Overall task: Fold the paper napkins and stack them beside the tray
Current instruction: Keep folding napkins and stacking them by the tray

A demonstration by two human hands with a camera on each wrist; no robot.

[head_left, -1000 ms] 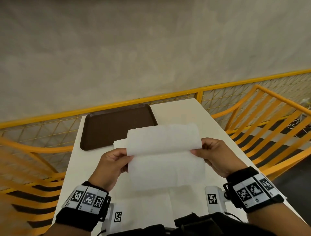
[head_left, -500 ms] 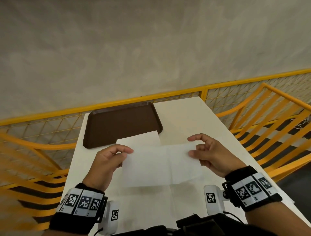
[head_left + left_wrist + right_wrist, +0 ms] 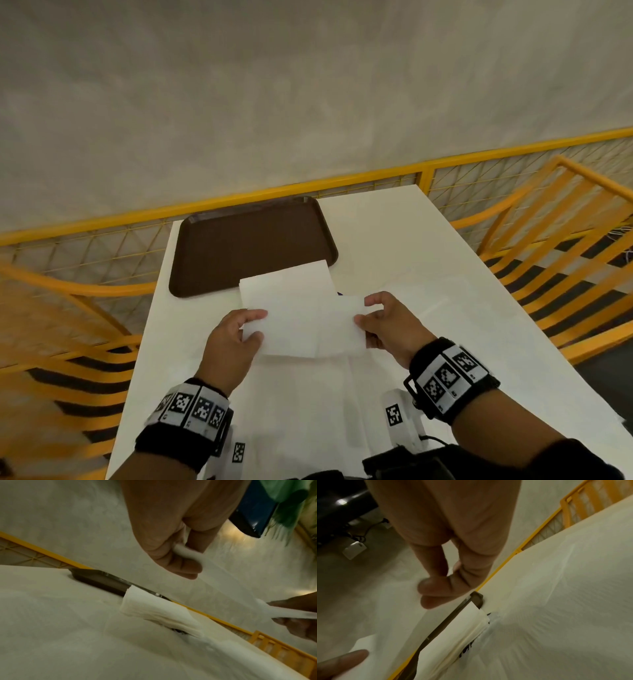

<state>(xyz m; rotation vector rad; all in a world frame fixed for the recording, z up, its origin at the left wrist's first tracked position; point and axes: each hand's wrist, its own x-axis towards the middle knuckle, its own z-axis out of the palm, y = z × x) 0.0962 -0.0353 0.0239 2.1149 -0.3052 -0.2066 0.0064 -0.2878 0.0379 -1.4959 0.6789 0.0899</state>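
The left hand (image 3: 228, 342) pinches the left edge of a folded white napkin (image 3: 308, 329), thumb on top and fingers curled beneath; from the left wrist view the paper's end sits squeezed between the thumb and the forefinger (image 3: 181, 566). The right hand (image 3: 387, 325) grips the opposite edge the same way, forefinger hooked over the top and thumb pressed against the near corner, its other fingers curled. Between the two hands the napkin is stretched out flat, raised off the white table (image 3: 428, 274), with a faint vertical crease down its middle.

Just beyond the held napkin lies a stack of folded napkins (image 3: 287, 284), resting on the table against the near right corner of the brown tray (image 3: 250, 246); its far edge appears to overlap the tray's rim. The wrist views show the stack as several layers with slightly fanned edges (image 3: 159, 612), and something with dark lettering peeks out from under it, too blurred to read.

Nearer the person, more unfolded white paper (image 3: 308, 411) lies spread flat on the table under the hands. Yellow railing (image 3: 308, 190) runs behind the table's far edge, in front of a pale wall
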